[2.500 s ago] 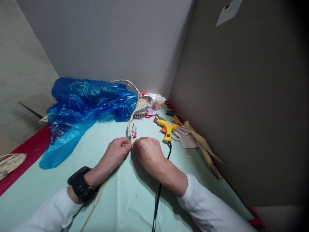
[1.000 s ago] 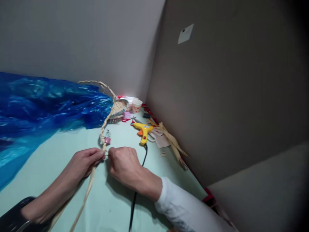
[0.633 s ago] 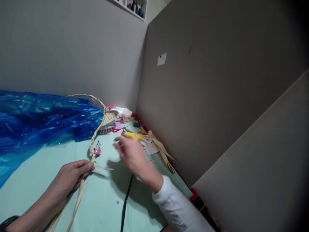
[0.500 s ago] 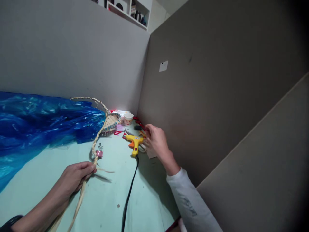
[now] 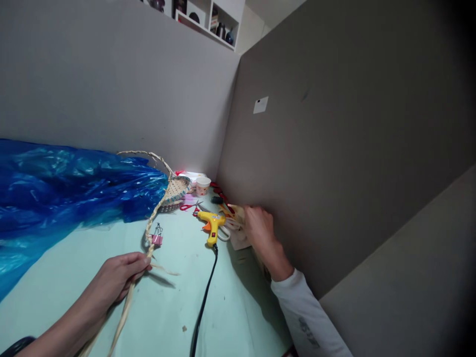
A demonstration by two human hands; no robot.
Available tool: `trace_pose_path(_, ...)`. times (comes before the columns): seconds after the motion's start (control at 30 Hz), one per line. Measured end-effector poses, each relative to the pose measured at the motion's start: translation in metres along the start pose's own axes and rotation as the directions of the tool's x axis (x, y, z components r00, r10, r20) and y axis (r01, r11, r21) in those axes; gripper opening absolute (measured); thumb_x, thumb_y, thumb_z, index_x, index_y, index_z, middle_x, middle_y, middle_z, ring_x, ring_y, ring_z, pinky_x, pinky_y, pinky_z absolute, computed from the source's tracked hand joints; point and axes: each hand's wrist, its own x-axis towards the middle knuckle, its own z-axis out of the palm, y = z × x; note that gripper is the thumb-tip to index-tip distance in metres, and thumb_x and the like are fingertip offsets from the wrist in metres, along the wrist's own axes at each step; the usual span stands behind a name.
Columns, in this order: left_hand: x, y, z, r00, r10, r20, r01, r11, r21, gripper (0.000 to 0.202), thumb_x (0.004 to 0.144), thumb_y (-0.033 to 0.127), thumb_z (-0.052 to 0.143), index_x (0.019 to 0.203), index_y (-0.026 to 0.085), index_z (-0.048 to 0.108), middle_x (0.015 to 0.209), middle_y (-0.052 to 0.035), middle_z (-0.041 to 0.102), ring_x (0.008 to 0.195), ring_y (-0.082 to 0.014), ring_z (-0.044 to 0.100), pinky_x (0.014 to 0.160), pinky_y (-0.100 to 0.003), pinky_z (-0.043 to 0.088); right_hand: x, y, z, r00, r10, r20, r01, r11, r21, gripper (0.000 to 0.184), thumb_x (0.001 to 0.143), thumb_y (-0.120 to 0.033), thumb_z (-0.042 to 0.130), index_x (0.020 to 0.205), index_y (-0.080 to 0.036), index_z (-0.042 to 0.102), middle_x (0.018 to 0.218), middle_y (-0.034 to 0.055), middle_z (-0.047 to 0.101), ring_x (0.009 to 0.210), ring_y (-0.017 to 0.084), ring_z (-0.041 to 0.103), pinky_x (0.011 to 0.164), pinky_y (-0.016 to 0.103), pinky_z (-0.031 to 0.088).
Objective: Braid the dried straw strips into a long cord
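Note:
My left hand (image 5: 119, 276) is closed on a plaited straw braid (image 5: 153, 232), pinching it where the plait ends and loose strands trail toward me. The braid runs up to a small woven basket (image 5: 174, 192) at the back. A pink binder clip (image 5: 157, 239) hangs on the braid just beyond my fingers. My right hand (image 5: 259, 230) is over at the right wall, fingers curled on the pile of dried straw strips (image 5: 237, 214) lying there. A yellow glue gun (image 5: 210, 225) lies between the two hands, its black cord (image 5: 203, 306) running toward me.
A large blue plastic bag (image 5: 70, 183) covers the left of the pale green table (image 5: 174, 317). Red scissors (image 5: 189, 206) and a paper cup (image 5: 203, 186) sit near the back corner. Grey partition walls close in behind and on the right.
My right hand let go of the braid and swung right to the straw strips by the wall. My left hand kept its hold. The view turned up and to the right.

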Motion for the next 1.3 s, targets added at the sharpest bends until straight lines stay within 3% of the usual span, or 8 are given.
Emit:
trace_pose_path(0.2, -0.007, 0.005, 0.003, 0.999, 0.030, -0.029, -0.032, 0.998, -0.054, 0.038, 0.057, 0.046, 0.073, 0.079, 0.015, 0.071, 0.044, 0.0108, 0.031, 0.039, -0.0043, 0.020, 0.045, -0.020, 0.009, -0.002, -0.011, -0.024, 0.985, -0.139, -0.105, 0.171, 0.890, 0.424, 0.018, 0.087, -0.019, 0.043, 0.097, -0.015, 0.058, 0.087, 0.0061, 0.068, 0.075, 0.014, 0.063, 0.064, 0.020, 0.043)
trace_pose_path(0.27, -0.012, 0.008, 0.004, 0.998, 0.059, -0.012, -0.060, 0.996, -0.063, 0.042, 0.057, 0.046, 0.072, 0.082, 0.012, 0.070, 0.044, 0.0115, 0.029, 0.038, -0.0039, 0.018, 0.044, -0.021, 0.008, -0.006, -0.029, -0.020, 0.958, -0.285, -0.037, 0.220, 0.642, 0.734, 0.012, 0.084, -0.024, 0.047, 0.089, -0.016, 0.055, 0.075, 0.0015, 0.064, 0.064, 0.011, 0.059, 0.055, 0.019, 0.041)
trace_pose_path(0.37, -0.018, 0.013, 0.007, 0.994, 0.106, 0.017, -0.104, 0.992, -0.071, 0.039, 0.060, 0.047, 0.068, 0.078, 0.012, 0.067, 0.044, 0.0127, 0.026, 0.037, -0.0038, 0.016, 0.042, -0.021, 0.005, -0.015, -0.063, -0.005, 0.858, -0.506, 0.087, 0.037, 0.229, 0.973, 0.016, 0.079, -0.032, 0.053, 0.078, -0.017, 0.049, 0.063, -0.0018, 0.055, 0.052, 0.009, 0.049, 0.048, 0.019, 0.035)
trace_pose_path(0.53, -0.021, 0.013, 0.007, 0.991, 0.129, 0.022, -0.127, 0.988, -0.093, 0.021, 0.066, 0.034, 0.064, 0.064, 0.017, 0.052, 0.050, 0.0112, 0.028, 0.041, -0.0041, 0.017, 0.042, -0.022, 0.008, -0.023, -0.109, 0.029, 0.748, -0.636, 0.189, 0.027, 0.314, 0.949, 0.016, 0.075, -0.031, 0.056, 0.069, -0.016, 0.052, 0.053, -0.0048, 0.047, 0.047, 0.008, 0.040, 0.047, 0.020, 0.028)
trace_pose_path(0.9, -0.023, 0.013, 0.004, 0.986, 0.145, 0.078, -0.140, 0.988, -0.067, 0.031, 0.074, 0.044, 0.066, 0.071, 0.018, 0.051, 0.053, 0.0107, 0.027, 0.045, -0.0051, 0.017, 0.042, -0.023, 0.010, -0.048, -0.115, 0.032, 0.823, -0.558, 0.104, 0.274, 0.551, 0.788, 0.014, 0.078, -0.023, 0.051, 0.066, -0.017, 0.053, 0.057, -0.0024, 0.055, 0.053, 0.010, 0.046, 0.051, 0.022, 0.028)
trace_pose_path(0.97, -0.024, 0.013, 0.004, 0.987, 0.145, 0.074, -0.141, 0.989, -0.055, 0.030, 0.074, 0.044, 0.066, 0.075, 0.016, 0.055, 0.053, 0.0104, 0.030, 0.044, -0.0049, 0.019, 0.042, -0.023, 0.011, -0.052, -0.115, 0.032, 0.831, -0.551, 0.077, 0.281, 0.535, 0.797, 0.015, 0.080, -0.024, 0.050, 0.067, -0.017, 0.053, 0.058, -0.0025, 0.055, 0.053, 0.010, 0.046, 0.052, 0.022, 0.028)
trace_pose_path(1.13, -0.025, 0.014, 0.006, 0.986, 0.151, 0.068, -0.146, 0.987, -0.065, 0.024, 0.070, 0.036, 0.067, 0.076, 0.015, 0.059, 0.052, 0.0091, 0.037, 0.042, -0.0044, 0.024, 0.043, -0.022, 0.012, -0.050, -0.118, 0.036, 0.753, -0.646, 0.130, 0.195, 0.407, 0.892, 0.013, 0.081, -0.026, 0.051, 0.077, -0.016, 0.058, 0.065, -0.0019, 0.057, 0.059, 0.010, 0.047, 0.054, 0.020, 0.033)
trace_pose_path(1.3, -0.024, 0.016, 0.006, 0.992, 0.102, 0.070, -0.098, 0.993, -0.064, 0.030, 0.066, 0.042, 0.070, 0.070, 0.016, 0.054, 0.050, 0.0111, 0.030, 0.041, -0.0041, 0.018, 0.042, -0.023, 0.009, -0.043, -0.123, 0.046, 0.764, -0.632, 0.127, 0.087, 0.297, 0.951, 0.021, 0.079, -0.034, 0.060, 0.086, -0.015, 0.060, 0.070, -0.0015, 0.057, 0.062, 0.010, 0.048, 0.055, 0.020, 0.034)
